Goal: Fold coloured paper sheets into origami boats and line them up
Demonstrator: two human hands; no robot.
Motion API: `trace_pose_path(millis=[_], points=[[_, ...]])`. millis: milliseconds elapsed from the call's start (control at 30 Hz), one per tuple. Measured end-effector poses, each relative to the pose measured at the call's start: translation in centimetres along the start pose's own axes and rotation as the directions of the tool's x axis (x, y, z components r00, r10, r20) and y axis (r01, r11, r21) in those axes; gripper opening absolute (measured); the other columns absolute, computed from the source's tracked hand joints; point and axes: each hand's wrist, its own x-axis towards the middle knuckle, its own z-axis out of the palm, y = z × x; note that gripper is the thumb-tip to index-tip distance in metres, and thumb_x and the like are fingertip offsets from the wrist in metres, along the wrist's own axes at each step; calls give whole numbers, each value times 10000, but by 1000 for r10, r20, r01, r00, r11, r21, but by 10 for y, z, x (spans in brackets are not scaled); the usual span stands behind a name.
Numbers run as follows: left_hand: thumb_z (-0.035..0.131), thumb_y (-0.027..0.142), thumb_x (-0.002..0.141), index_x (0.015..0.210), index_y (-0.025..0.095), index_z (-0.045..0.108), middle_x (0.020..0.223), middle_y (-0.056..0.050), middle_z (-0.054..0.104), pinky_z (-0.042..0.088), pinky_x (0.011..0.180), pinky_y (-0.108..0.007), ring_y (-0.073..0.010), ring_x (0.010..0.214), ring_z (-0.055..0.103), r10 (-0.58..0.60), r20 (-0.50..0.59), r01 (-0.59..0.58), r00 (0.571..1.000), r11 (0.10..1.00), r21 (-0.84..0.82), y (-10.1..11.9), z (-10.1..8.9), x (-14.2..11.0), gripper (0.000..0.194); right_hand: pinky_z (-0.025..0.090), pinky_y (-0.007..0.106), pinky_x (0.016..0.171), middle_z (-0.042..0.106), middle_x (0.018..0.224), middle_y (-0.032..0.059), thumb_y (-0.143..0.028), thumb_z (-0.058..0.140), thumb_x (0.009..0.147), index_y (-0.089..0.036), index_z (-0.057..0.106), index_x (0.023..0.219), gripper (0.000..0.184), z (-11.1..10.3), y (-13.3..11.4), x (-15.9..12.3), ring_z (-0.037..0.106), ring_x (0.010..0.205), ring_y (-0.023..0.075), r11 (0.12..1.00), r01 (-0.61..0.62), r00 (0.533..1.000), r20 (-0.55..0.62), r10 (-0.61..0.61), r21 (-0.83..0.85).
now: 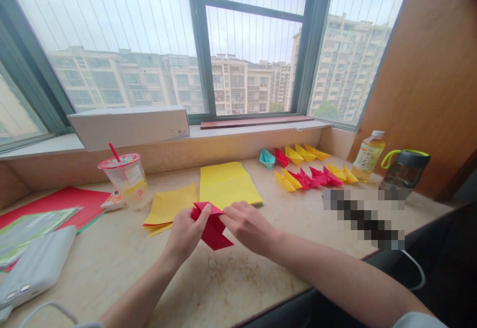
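Note:
A partly folded sheet of red paper [215, 233] is held between my two hands above the stone counter. My left hand [189, 231] pinches its left side, thumb on top. At its right edge, my right hand [249, 224] has its fingers closed on the paper; the fingertips are partly hidden. One red flap points down toward the counter. Just behind the hands lie a stack of yellow paper sheets [227, 184] and a smaller pile of orange-yellow sheets [173, 203].
Folded paper boats [294, 155] in blue, red and yellow stand in two rows at the back right. A drink bottle [368, 156], a dark water bottle [404, 174] and a blurred-out object [363, 218] are rightward. Leftward are a plastic cup [128, 184], red paper [84, 201] and a white device [44, 263].

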Motion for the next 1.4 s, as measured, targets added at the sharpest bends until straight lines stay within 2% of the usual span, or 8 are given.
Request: trace_pose_path(millis=[233, 333, 433, 567, 733, 1000, 1133, 1400], points=[[545, 536, 795, 520, 176, 523, 490, 6, 511, 320, 481, -229, -143, 491, 445, -7, -3, 7, 1000, 1000, -16, 2, 1, -1, 454, 441, 298, 753, 672, 911, 52, -46, 444, 951, -145, 555, 1022, 165, 6, 2, -3, 596, 800, 181, 974, -13, 999, -29, 20, 226], [542, 529, 794, 484, 188, 471, 458, 16, 457, 287, 466, -232, -137, 471, 411, 15, -21, -15, 1000, 1000, -4, 2, 1, -1, 466, 448, 284, 726, 694, 901, 42, -32, 433, 947, -144, 540, 1041, 182, 9, 0, -3, 629, 777, 168, 955, -22, 999, -19, 29, 296], [539, 531, 783, 456, 202, 390, 442, 29, 384, 239, 454, -236, -124, 455, 352, 50, -56, -47, 997, 998, 46, 2, 2, -2, 487, 464, 293, 727, 696, 873, 55, -22, 423, 940, -130, 543, 1019, 180, 9, -3, -3, 644, 755, 174, 963, -16, 1000, 3, 16, 269], [519, 528, 797, 469, 201, 402, 458, 28, 394, 251, 468, -234, -127, 472, 364, 77, -42, -73, 996, 993, 93, 3, 4, -3, 478, 484, 312, 765, 688, 901, 88, -7, 403, 931, -118, 554, 995, 198, 6, -5, -1, 656, 812, 196, 987, 30, 999, 15, -32, 161], [534, 518, 812, 485, 195, 423, 470, 26, 434, 286, 485, -232, -127, 473, 386, 71, -7, -71, 997, 997, 36, 7, 5, -5, 473, 484, 318, 767, 661, 877, 74, -19, 444, 930, -112, 553, 969, 150, 6, -5, 0, 636, 793, 201, 998, 33, 999, 8, -34, 55], [539, 499, 840, 527, 174, 535, 504, 1, 537, 341, 489, -226, -139, 491, 462, 85, -20, -86, 996, 995, -51, 1, 5, -4, 451, 441, 359, 717, 648, 839, 65, -86, 478, 947, -149, 563, 911, 112, 6, -7, 0, 571, 744, 217, 997, -70, 991, -119, 67, -17], [547, 535, 831, 562, 157, 594, 508, -16, 584, 371, 480, -230, -148, 486, 509, 15, -17, -17, 1000, 988, -155, -2, 4, -1, 467, 437, 345, 733, 678, 945, 73, -96, 508, 943, -166, 586, 897, 114, 8, -5, -1, 587, 798, 209, 990, -109, 969, -213, 126, 90], [630, 573, 757, 732, 113, 654, 590, -36, 642, 403, 469, -226, -156, 513, 563, -190, -23, 162, 982, 891, -425, -11, 0, 6, 462, 446, 387, 905, 643, 1188, 84, -98, 534, 934, -202, 620, 847, 160, 3, 12, -4, 613, 1053, 208, 921, -10, 933, -328, 149, 390]])
